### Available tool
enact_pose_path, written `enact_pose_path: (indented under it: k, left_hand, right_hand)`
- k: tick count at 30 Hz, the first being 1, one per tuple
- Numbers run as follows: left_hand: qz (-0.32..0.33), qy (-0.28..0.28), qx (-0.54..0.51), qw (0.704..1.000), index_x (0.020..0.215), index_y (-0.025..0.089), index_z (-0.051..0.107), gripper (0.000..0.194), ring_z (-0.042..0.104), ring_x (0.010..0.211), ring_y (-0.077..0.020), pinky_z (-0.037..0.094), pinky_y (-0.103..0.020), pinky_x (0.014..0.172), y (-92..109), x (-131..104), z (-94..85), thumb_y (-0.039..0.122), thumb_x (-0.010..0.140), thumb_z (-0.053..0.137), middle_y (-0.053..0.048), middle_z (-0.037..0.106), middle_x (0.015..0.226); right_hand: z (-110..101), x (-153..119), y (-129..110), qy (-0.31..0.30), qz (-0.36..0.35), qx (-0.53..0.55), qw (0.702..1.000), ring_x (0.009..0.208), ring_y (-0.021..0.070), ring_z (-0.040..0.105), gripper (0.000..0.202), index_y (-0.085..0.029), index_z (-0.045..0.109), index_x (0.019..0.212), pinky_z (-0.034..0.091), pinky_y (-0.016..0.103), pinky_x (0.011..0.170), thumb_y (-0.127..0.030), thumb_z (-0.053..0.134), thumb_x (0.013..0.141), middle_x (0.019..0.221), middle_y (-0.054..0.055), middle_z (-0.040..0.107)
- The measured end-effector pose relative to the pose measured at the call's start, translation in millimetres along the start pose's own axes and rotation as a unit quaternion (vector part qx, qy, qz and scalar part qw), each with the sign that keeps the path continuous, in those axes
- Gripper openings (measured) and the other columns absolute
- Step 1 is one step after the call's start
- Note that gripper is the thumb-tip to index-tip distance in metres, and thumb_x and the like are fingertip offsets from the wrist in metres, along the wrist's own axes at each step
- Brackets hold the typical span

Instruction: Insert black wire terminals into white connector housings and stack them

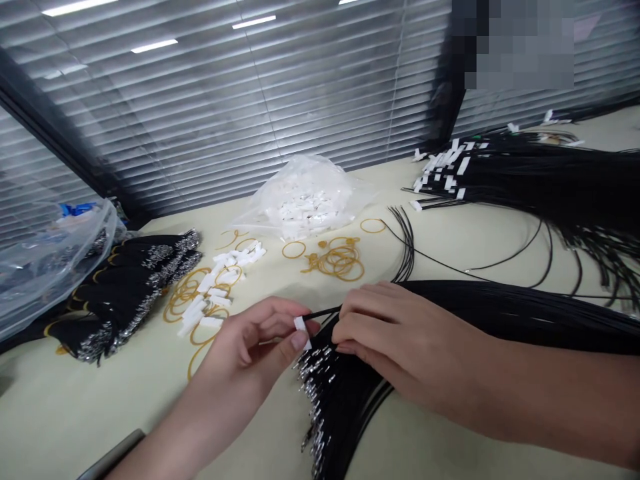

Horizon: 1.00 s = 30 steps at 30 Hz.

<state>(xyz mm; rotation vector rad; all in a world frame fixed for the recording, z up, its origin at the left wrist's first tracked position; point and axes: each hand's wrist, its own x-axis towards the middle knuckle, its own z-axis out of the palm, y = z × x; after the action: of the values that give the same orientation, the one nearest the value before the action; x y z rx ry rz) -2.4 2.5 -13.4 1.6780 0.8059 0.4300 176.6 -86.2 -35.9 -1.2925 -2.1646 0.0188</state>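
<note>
My left hand [257, 353] pinches a small white connector [302, 328] between thumb and fingers, at the end of a black cable [323, 312]. Just to its right, my right hand [395, 333] has its fingers closed round that cable, over a thick bundle of black cables [350, 393]. The bundle's silvery bare tips [315, 393] fan out below the two hands, pointing left and toward me. Part of the bundle is hidden under my right hand and forearm.
White connectors [220, 280] and yellow rubber bands [343, 260] lie scattered beyond my hands. Behind them sits a clear bag of white connectors [310, 197]. Banded black cables [115, 293] lie left, beside a plastic bag [65, 260]. Cables with white connectors [525, 173] are piled back right, near window blinds.
</note>
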Motion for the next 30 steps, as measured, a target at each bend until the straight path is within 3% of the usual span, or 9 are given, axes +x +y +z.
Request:
enact_pose_path:
  k: [6, 13, 19, 30]
  left_hand:
    - [-0.007, -0.01, -0.002, 1.0, 0.085, 0.022, 0.058, 0.012, 0.055, 0.071, -0.0121, 0.04, -0.02, 0.063, 1.1, 0.3, -1.1, 0.029, 0.077, 0.062, 0.003, 0.06, 0.069]
    - [-0.018, -0.01, 0.002, 1.0, 0.086, 0.021, 0.059, 0.014, 0.055, 0.073, -0.014, 0.04, -0.023, 0.065, 3.5, -2.2, 1.8, 0.031, 0.078, 0.062, 0.001, 0.06, 0.071]
    - [-0.013, -0.004, 0.003, 1.0, 0.086, 0.021, 0.06, 0.013, 0.055, 0.073, -0.0138, 0.039, -0.022, 0.064, 4.8, -2.8, 5.2, 0.032, 0.078, 0.062, 0.002, 0.058, 0.069]
    - [-0.004, -0.004, -0.002, 1.0, 0.086, 0.022, 0.064, 0.011, 0.058, 0.072, -0.0141, 0.044, -0.022, 0.064, 3.0, -3.4, 5.9, 0.027, 0.076, 0.064, 0.0, 0.065, 0.072]
  right_hand:
    - [-1.5, 0.1, -3.4, -0.029, -0.001, -0.017, 0.999, 0.073, 0.0141, 0.044, 0.015, -0.015, 0.055, 0.089, 0.038, 0.028, 0.069, -0.004, 0.047, 0.083, 0.081, 0.002, 0.049]
    - [-1.9, 5.6, -1.1, 0.063, 0.027, -0.042, 0.997, 0.067, 0.0124, 0.046, 0.021, -0.011, 0.058, 0.075, 0.038, 0.025, 0.064, -0.01, 0.042, 0.089, 0.071, 0.002, 0.052]
    - [0.1, 5.4, 1.1, 0.045, -0.003, -0.101, 0.994, 0.069, 0.013, 0.045, 0.018, -0.01, 0.058, 0.076, 0.037, 0.025, 0.063, -0.005, 0.043, 0.086, 0.071, 0.002, 0.051]
    - [5.3, 1.2, 3.5, 0.02, -0.026, -0.104, 0.994, 0.073, 0.0143, 0.04, 0.017, -0.01, 0.055, 0.079, 0.036, 0.029, 0.068, 0.002, 0.042, 0.081, 0.077, 0.004, 0.047]
